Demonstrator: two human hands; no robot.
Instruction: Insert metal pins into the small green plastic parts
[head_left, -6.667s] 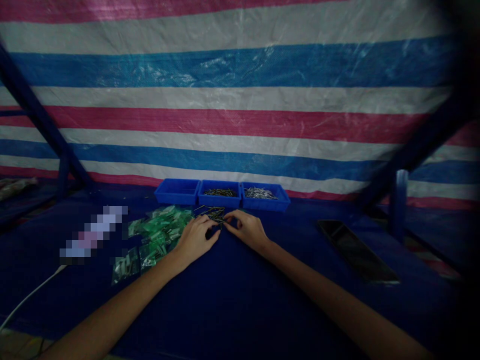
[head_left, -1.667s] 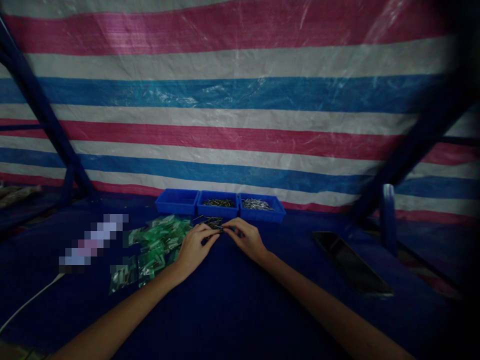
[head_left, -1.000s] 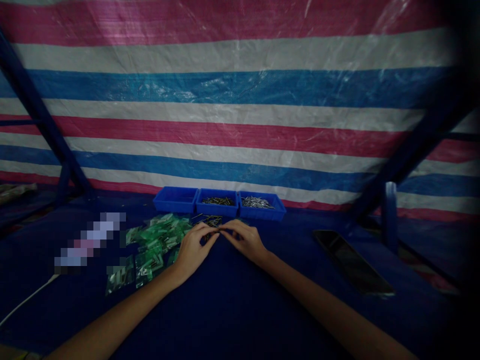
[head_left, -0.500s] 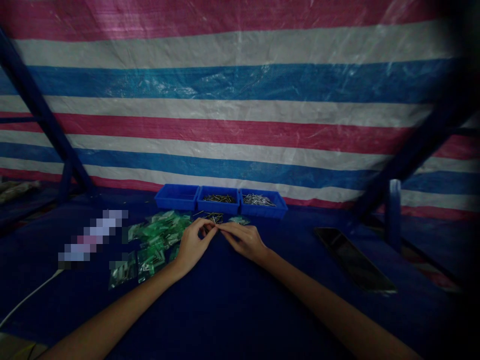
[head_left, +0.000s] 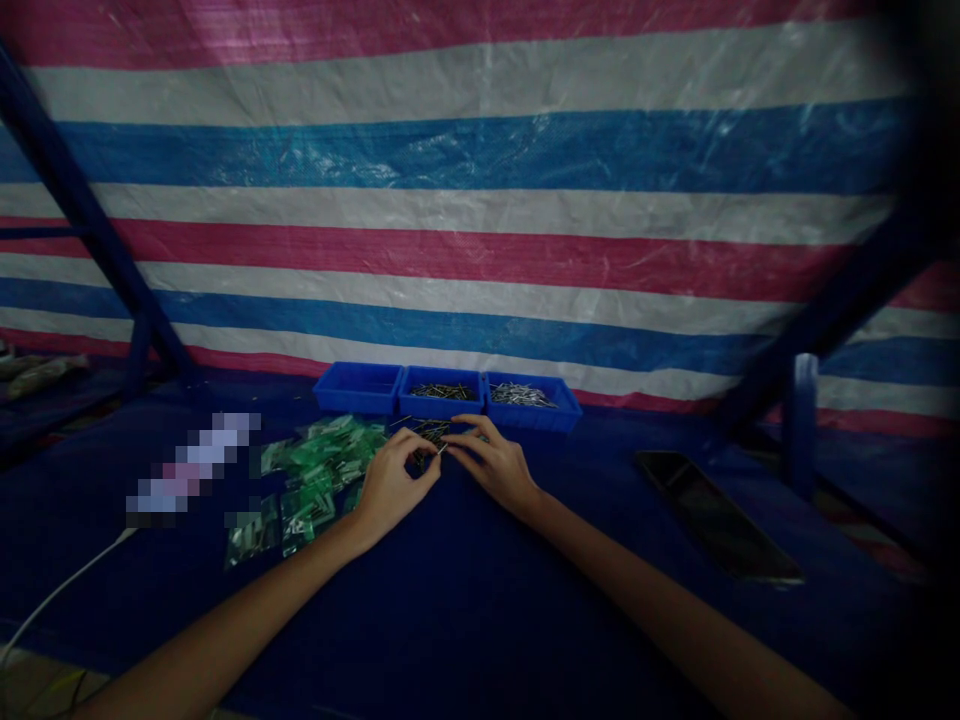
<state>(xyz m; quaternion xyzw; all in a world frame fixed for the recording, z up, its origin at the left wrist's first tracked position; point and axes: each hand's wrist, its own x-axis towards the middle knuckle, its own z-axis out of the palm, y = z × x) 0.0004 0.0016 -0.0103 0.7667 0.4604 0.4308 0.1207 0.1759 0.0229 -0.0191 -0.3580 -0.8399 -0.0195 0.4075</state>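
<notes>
My left hand [head_left: 399, 482] is closed in a pinch, with a short, thin silvery metal pin [head_left: 442, 449] at its thumb and fingertip. My right hand [head_left: 496, 468] is just right of it with fingers spread, its fingertips close to the pin's end. Whether they touch the pin I cannot tell. Behind the fingertips lies a loose pile of thin dark and brassy metal pins [head_left: 433, 430] on the blue tabletop [head_left: 465, 600]. Left of my left hand, a heap of small clear-green plastic bags [head_left: 330, 455] holds thin pieces.
Behind the hands stand three joined blue bins, a left bin [head_left: 358, 400], a middle bin [head_left: 441, 406] with brassy pins and a right bin [head_left: 532, 412] with silvery ones. A dark phone [head_left: 712, 515] lies right, a blurred power strip [head_left: 195, 465] left. Blue posts [head_left: 804, 425] frame the table.
My right hand's fingers have spread and come away from the pinch they shared with my left hand. The pin now shows at my left fingertips. The view has shifted slightly.
</notes>
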